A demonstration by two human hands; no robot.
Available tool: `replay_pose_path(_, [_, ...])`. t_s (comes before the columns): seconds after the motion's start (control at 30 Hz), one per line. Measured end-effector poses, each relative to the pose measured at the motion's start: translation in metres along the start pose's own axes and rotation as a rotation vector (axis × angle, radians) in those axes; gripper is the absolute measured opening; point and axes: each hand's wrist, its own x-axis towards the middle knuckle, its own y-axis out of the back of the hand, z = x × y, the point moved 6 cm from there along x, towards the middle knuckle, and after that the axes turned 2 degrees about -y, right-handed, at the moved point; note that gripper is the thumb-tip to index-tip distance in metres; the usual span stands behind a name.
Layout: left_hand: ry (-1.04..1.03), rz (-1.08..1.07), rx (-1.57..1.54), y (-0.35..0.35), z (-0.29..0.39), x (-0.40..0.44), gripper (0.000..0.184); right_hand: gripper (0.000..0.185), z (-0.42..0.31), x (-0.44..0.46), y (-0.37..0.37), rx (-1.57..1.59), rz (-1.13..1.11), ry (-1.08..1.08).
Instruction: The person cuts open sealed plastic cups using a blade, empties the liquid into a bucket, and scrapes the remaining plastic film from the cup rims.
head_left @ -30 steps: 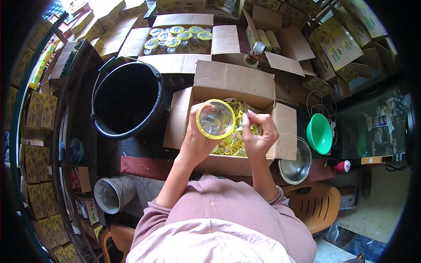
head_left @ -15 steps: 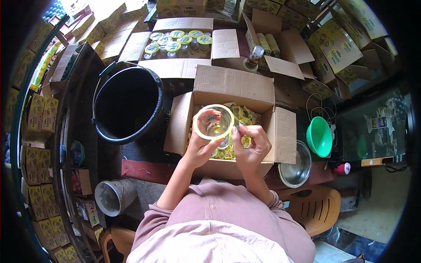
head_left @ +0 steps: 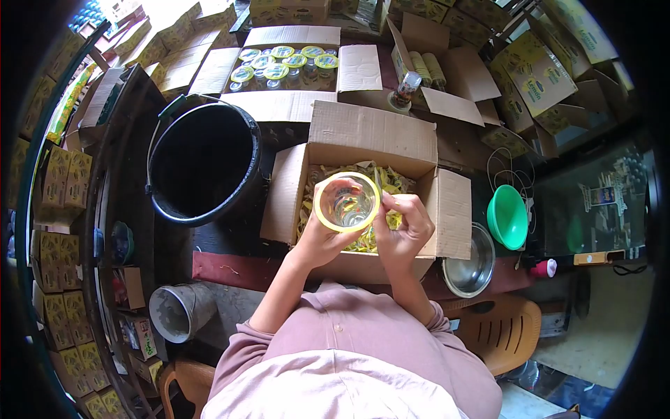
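Observation:
A clear plastic cup (head_left: 348, 212) with a yellow rim is held by my left hand (head_left: 321, 234), its fingers wrapped round the side. The open mouth of the cup faces up toward me. Close by, my right hand (head_left: 403, 227) is closed in a pinch at the rim's right side. A thin, greyish blade-like strip (head_left: 377, 179) stands up from these fingers along the rim; its exact kind is too small to tell. Beneath both hands is an open cardboard box (head_left: 373, 133) with yellow shredded scraps (head_left: 398, 183) inside, partly hidden by the cup and hands.
To the left stands a black bucket (head_left: 159, 183), with a grey bucket (head_left: 169, 314) below it. On the right are a green bowl (head_left: 508, 218) and a metal bowl (head_left: 488, 269). Behind, a carton (head_left: 283, 106) holds several lidded cups, and a glass jar (head_left: 403, 92) stands beside another box.
The cup and my left hand have shifted slightly right and down. My right hand stays at the rim, and the strip now stands more visibly above its fingers.

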Motion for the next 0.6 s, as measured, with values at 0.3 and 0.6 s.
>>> replay_pose_path(0.3, [0.014,0.037,-0.106,0.004,0.001,0.002,0.061,0.015,-0.006,-0.005,0.007,0.029,0.007,-0.036])
replay_pose_path(0.6, [0.03,0.024,-0.092,0.003,-0.002,0.0,0.06,0.015,-0.006,-0.011,0.003,0.04,0.005,-0.046])
